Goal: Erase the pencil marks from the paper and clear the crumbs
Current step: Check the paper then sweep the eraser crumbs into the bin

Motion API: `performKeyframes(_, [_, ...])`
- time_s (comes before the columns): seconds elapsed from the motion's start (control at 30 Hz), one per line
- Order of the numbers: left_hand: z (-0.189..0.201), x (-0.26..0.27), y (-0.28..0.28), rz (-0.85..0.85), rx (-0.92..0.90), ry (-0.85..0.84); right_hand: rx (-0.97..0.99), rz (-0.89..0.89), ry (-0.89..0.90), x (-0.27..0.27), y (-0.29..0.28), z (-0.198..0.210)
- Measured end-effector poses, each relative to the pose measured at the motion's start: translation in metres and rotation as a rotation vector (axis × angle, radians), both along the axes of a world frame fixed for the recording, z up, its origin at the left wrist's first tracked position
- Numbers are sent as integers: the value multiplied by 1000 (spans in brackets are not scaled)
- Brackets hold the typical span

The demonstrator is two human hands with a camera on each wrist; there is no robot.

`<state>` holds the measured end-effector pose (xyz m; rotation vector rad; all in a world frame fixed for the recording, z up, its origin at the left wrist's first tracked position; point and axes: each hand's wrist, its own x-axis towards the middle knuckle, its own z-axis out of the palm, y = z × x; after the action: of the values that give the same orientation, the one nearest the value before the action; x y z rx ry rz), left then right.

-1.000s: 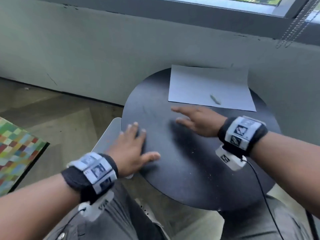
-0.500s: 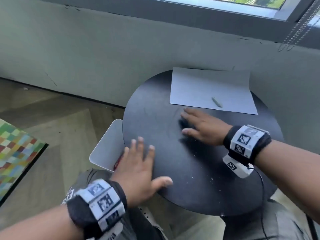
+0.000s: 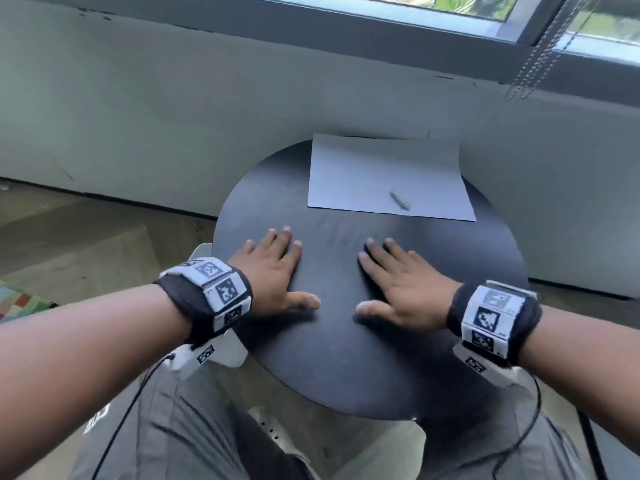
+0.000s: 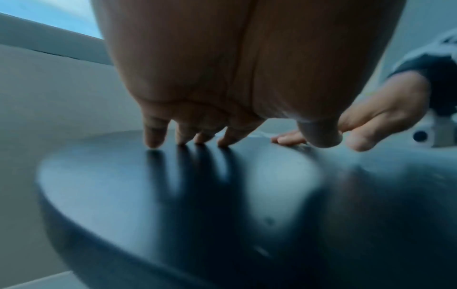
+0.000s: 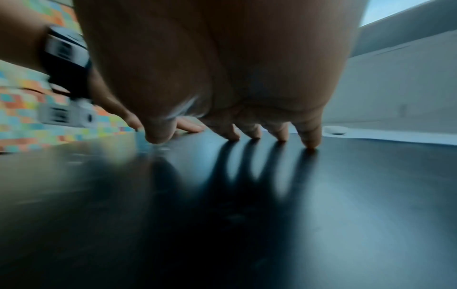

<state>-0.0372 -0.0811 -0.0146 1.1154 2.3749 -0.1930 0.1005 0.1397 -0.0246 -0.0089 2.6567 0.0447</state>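
My left hand (image 3: 273,271) lies flat on the left part of the round black table (image 3: 346,368), fingers straight and slightly spread, thumb out to the side, holding nothing. My right hand (image 3: 401,289) lies the same way, palm down, fingers stretched toward the paper (image 3: 381,174), also holding nothing. The 2 hands are near each other but apart, thumbs pointing inward.

From the left wrist view my palm fills the top of the picture; 4 fingertips (image 4: 153,140) touch the tabletop and cast long shadows toward the lens. The rest of that picture is smeared, and my right hand shows only as a blurred shape at the right edge. The right wrist view is much the same: fingertips (image 5: 310,143) down on the dark surface, the near tabletop soft and dim.

The paper sits at the far side of the table, well beyond my fingers, its far edge over the table rim by the wall (image 3: 173,116). I cannot make out any pencil marks on it. A small grey eraser (image 3: 400,199) lies on the paper near its front edge; in the right wrist view it is only a pale blob (image 5: 335,130).

Crumbs are too small to tell apart from specks on the table. A white tray (image 3: 202,252) peeks out under my left wrist, mostly hidden. The window (image 3: 450,5) is cut off at the top.
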Motion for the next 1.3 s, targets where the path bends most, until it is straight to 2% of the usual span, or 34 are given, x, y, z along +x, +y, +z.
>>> performKeyframes(0.1, [4, 30, 4, -313, 16, -107, -171, 196, -34, 27, -13, 14])
performKeyframes(0.17, [13, 36, 14, -460, 118, -159, -386, 119, 51, 21, 11, 23])
performKeyframes(0.2, [16, 32, 20, -432, 169, -167, -430, 3, 164, 14, 30, 23])
performKeyframes(0.23, [16, 24, 27, -360, 202, -151, -388, -147, 257, 7, 49, 23])
performKeyframes(0.27, [15, 15, 35, -274, 211, -123, -287, -301, 279, 2, 64, 21])
performKeyframes(0.33, [11, -3, 48, -133, 162, -72, -111, -495, 142, -2, 73, 12])
performKeyframes(0.37, [8, -9, 52, -100, 122, -46, -67, -489, 68, 1, 68, 6])
performKeyframes(0.4, [5, -15, 53, -86, 85, -21, -43, -422, 20, 8, 56, 2])
performKeyframes(0.47, [-1, -18, 49, -95, 15, 13, -87, -167, 6, 28, 32, 3])
performKeyframes(0.53, [-4, -9, 43, -181, -40, -3, -215, 46, 6, 40, 26, 15])
performKeyframes(0.57, [-4, -1, 37, -265, -54, -21, -266, 88, 43, 37, 33, 17])
performKeyframes(0.6, [-3, 11, 34, -383, -50, -60, -291, 40, 94, 32, 48, 15])
performKeyframes(0.67, [4, 37, 32, -624, 13, -207, -223, -236, 158, 17, 84, 5])
performKeyframes(0.7, [8, 46, 33, -686, 73, -284, -151, -353, 123, 11, 94, 1])
performKeyframes(0.73, [13, 51, 35, -691, 153, -332, -76, -384, 78, 7, 96, -4])
performKeyframes(0.77, [16, 50, 39, -650, 241, -332, -16, -338, 41, 7, 89, -6])
performKeyframes(0.83, [16, 32, 47, -498, 355, -225, -3, -128, 1, 22, 53, -2])
performKeyframes(0.87, [13, 20, 50, -416, 343, -153, -47, 1, 3, 35, 33, 1])
performKeyframes(0.93, [8, 0, 53, -287, 169, -43, -220, 215, -2, 61, 4, 14])
performKeyframes(0.97, [6, -5, 52, -248, 65, -27, -302, 235, -4, 70, 2, 22])
performKeyframes(1.0, [5, -6, 49, -233, -10, -38, -358, 184, 42, 73, 12, 26])
performKeyframes(1.03, [3, -4, 46, -250, -48, -63, -360, 48, 107, 74, 29, 28])
performKeyframes(1.1, [3, 13, 37, -382, -63, -148, -263, -392, 203, 74, 82, 21])
performKeyframes(1.13, [5, 25, 33, -460, -49, -215, -188, -565, 191, 74, 103, 18])
performKeyframes(1.17, [8, 35, 32, -518, -26, -287, -124, -647, 141, 76, 115, 14])
performKeyframes(1.23, [16, 48, 35, -560, 66, -355, -79, -613, 49, 80, 103, 0])
performKeyframes(1.3, [18, 47, 46, -497, 179, -292, -76, -491, 36, 90, 47, -6])
